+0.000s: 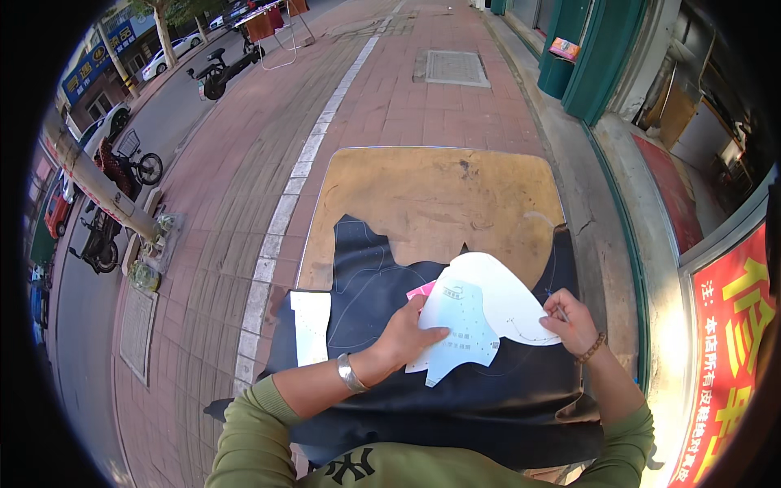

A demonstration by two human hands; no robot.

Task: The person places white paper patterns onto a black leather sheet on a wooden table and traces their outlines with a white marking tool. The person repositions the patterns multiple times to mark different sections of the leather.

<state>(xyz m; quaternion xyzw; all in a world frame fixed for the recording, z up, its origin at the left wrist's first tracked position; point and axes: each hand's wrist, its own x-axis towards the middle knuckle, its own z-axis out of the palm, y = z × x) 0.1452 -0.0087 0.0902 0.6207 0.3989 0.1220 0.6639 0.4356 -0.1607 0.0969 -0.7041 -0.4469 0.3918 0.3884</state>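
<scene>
My left hand (404, 332) is closed on a small bundle of card patterns, thumb on top. Uppermost is a light-blue pattern (460, 321) with printed marks and dots; a corner of a pink card (419, 291) shows behind it. A larger white pattern (500, 281) with a curved edge fans out to the right. At that edge my right hand (576, 321) is closed round a thin pen (560, 309), its fingertips touching the white card. Below lies a sheet of black leather (366, 305) with pale curved outlines drawn on it.
A worn tan tabletop (431, 191) carries the leather, which hangs over its near side. Another white card (312, 329) rests at the left. A red sign (728, 358) and doorway stand close on the right. Beyond are brick paving, a pole (102, 187) and parked scooters (224, 73).
</scene>
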